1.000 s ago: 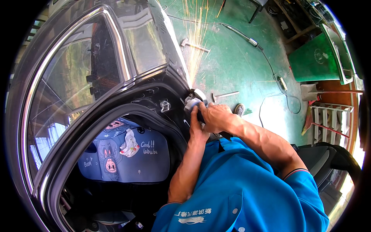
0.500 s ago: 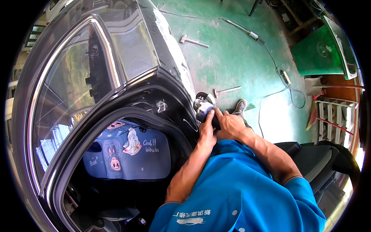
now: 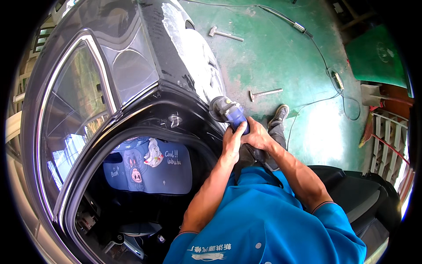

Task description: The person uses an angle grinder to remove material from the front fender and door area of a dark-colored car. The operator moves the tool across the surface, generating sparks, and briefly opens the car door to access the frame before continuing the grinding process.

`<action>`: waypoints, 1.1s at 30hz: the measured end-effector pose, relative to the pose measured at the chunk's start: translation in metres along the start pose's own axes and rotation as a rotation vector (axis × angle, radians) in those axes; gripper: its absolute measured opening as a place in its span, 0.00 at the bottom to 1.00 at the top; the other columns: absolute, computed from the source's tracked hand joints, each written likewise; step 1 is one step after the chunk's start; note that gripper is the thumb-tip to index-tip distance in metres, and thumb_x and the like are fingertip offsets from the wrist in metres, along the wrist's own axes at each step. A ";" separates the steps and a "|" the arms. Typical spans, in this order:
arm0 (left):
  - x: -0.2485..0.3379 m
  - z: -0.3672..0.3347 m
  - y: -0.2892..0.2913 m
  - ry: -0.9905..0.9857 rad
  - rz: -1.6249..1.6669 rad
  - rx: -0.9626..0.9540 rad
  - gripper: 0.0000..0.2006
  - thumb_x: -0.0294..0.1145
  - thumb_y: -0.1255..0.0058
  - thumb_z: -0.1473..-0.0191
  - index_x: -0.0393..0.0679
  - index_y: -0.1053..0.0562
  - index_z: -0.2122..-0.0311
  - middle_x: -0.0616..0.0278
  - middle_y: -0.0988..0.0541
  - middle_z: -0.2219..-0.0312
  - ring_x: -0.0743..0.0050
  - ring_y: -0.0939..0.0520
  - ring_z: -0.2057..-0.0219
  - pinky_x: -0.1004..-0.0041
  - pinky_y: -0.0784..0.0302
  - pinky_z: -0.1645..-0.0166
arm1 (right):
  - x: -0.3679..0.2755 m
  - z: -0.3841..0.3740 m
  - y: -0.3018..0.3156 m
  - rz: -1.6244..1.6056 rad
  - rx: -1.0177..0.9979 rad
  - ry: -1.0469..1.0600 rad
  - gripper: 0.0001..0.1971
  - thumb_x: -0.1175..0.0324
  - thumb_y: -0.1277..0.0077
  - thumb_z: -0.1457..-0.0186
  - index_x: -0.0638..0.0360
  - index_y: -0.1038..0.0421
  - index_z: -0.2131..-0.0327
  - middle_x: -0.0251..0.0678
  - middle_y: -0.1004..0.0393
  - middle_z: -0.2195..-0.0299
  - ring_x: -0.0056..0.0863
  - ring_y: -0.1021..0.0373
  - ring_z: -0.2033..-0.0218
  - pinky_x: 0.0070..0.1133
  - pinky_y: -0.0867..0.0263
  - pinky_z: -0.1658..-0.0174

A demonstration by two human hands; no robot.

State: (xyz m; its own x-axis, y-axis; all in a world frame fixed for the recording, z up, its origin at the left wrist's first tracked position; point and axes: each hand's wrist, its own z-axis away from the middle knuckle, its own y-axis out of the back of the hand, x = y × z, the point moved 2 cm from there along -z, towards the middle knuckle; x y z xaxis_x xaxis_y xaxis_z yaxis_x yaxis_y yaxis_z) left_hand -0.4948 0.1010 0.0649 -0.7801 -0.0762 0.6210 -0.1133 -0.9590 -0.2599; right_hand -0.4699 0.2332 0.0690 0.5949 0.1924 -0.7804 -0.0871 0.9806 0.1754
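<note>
A blue power grinder (image 3: pixel 237 117) is gripped by the left hand (image 3: pixel 231 143) and the right hand (image 3: pixel 259 137), visible fingers curled around its body, its head held beside the whitened car panel (image 3: pixel 198 61).

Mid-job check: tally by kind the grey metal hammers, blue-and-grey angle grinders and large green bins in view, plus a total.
Grey metal hammers, lying on the green floor: 2
Blue-and-grey angle grinder, in left hand and right hand: 1
Large green bin: 1
Total: 4

blue-and-grey grinder (image 3: pixel 236 115), bright blue shirt (image 3: pixel 290 220), green floor (image 3: pixel 263 61), black car (image 3: pixel 187 105), cartoon-patterned blue mat (image 3: pixel 173 181)
</note>
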 end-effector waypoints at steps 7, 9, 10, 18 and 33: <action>-0.002 -0.022 -0.002 0.078 0.019 0.050 0.21 0.37 0.38 0.45 0.36 0.27 0.51 0.59 0.21 0.59 0.72 0.20 0.59 0.71 0.24 0.53 | 0.021 -0.023 -0.001 -0.295 -0.146 -0.031 0.33 0.68 0.33 0.64 0.68 0.30 0.51 0.43 0.23 0.59 0.31 0.28 0.56 0.28 0.33 0.49; -0.006 -0.029 0.007 0.076 -0.063 0.097 0.28 0.39 0.34 0.49 0.31 0.29 0.48 0.55 0.22 0.57 0.68 0.20 0.58 0.70 0.24 0.52 | 0.018 -0.024 -0.003 -0.303 -0.155 -0.046 0.32 0.67 0.32 0.63 0.69 0.30 0.52 0.43 0.23 0.59 0.31 0.28 0.56 0.28 0.33 0.49; -0.003 -0.029 0.005 0.075 -0.086 0.125 0.28 0.39 0.34 0.49 0.30 0.29 0.48 0.53 0.22 0.57 0.67 0.20 0.58 0.69 0.24 0.52 | 0.016 -0.025 -0.002 -0.348 -0.167 -0.040 0.33 0.65 0.32 0.63 0.69 0.30 0.51 0.44 0.23 0.58 0.32 0.27 0.56 0.28 0.33 0.49; 0.034 -0.025 -0.014 0.063 -0.234 0.256 0.30 0.39 0.33 0.50 0.26 0.30 0.50 0.47 0.22 0.56 0.61 0.20 0.57 0.67 0.24 0.51 | 0.006 -0.038 -0.001 -0.555 -0.311 -0.088 0.32 0.64 0.31 0.62 0.69 0.28 0.52 0.44 0.22 0.59 0.32 0.26 0.58 0.28 0.31 0.51; 0.054 -0.047 -0.010 -0.003 -0.365 0.244 0.30 0.43 0.34 0.50 0.26 0.28 0.52 0.47 0.21 0.58 0.62 0.19 0.59 0.66 0.24 0.54 | -0.004 -0.063 0.010 -0.560 -0.275 -0.084 0.33 0.60 0.32 0.62 0.71 0.28 0.52 0.46 0.21 0.61 0.32 0.25 0.61 0.29 0.29 0.57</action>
State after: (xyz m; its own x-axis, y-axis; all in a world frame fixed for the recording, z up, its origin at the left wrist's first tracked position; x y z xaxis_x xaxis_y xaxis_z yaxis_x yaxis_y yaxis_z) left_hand -0.5652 0.1189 0.0662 -0.7142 0.2792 0.6418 -0.2320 -0.9596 0.1593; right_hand -0.5238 0.2448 0.0363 0.6693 -0.3457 -0.6576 0.0601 0.9074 -0.4159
